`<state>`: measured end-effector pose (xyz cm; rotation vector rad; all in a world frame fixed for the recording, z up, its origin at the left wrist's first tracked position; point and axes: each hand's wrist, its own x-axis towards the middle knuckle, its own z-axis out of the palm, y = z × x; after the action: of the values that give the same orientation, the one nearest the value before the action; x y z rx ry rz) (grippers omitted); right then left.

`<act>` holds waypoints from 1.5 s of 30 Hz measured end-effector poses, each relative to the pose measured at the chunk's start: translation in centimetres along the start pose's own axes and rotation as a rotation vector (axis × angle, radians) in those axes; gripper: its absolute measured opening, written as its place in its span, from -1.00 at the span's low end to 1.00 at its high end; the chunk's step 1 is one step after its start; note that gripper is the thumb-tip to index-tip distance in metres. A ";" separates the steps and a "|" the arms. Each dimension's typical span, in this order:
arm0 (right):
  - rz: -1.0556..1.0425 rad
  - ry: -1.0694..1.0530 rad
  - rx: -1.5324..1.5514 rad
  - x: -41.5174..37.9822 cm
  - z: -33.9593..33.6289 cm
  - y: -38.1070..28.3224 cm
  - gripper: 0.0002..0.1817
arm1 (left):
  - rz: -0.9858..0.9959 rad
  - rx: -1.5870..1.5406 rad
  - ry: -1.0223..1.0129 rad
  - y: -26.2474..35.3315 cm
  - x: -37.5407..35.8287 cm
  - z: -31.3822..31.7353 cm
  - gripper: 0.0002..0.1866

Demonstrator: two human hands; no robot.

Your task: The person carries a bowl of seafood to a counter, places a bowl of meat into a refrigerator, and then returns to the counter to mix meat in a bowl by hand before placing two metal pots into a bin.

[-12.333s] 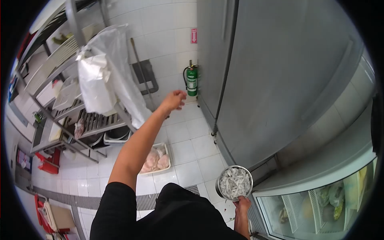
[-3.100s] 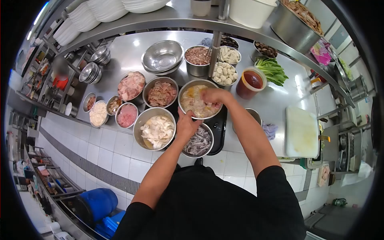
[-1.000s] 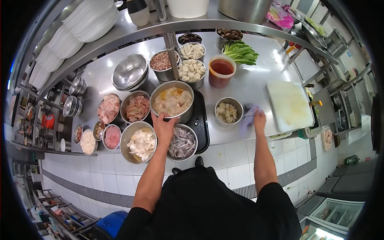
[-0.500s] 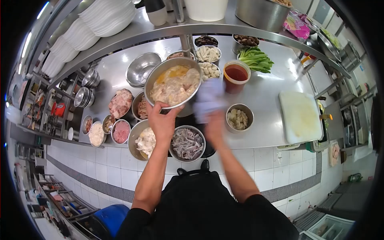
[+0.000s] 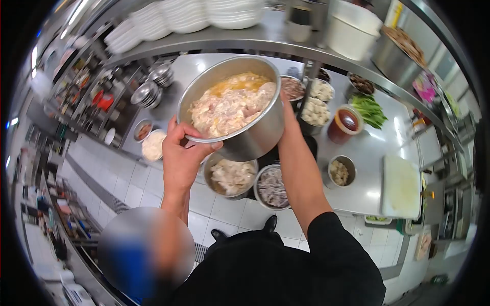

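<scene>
A large steel pot (image 5: 255,145) of pale raw meat in yellow liquid is held up over the counter, tilted toward me. My left hand (image 5: 186,145) grips its near left rim, thumb and fingers pressed on the edge. On the pot's right side is my right hand (image 5: 287,115), mostly hidden behind the wall. Below the pot stand a bowl of whitish pieces (image 5: 232,176) and a bowl of grey sliced strips (image 5: 273,187).
Right of the pot are a tub of red sauce (image 5: 343,125), leafy greens (image 5: 368,109), a small pot (image 5: 341,171) and a white cutting board (image 5: 401,186). A steel shelf (image 5: 245,40) with stacked white plates (image 5: 184,20) runs above. Steel bowls (image 5: 147,94) sit at the left.
The pot has come closer and is larger in view. My right hand no longer shows the bluish-white cloth and is now at the pot's side. The view has turned left.
</scene>
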<state>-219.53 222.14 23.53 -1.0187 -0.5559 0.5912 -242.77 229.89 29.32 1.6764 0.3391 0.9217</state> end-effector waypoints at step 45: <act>0.943 -0.446 1.017 17.8 59.4 49.9 -0.37 | -0.061 0.310 0.205 -24.2 22.5 -66.6 -0.63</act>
<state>-256.41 290.55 6.20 -0.0903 -0.0524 1.7426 -270.39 298.27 19.80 1.8430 0.6973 1.0380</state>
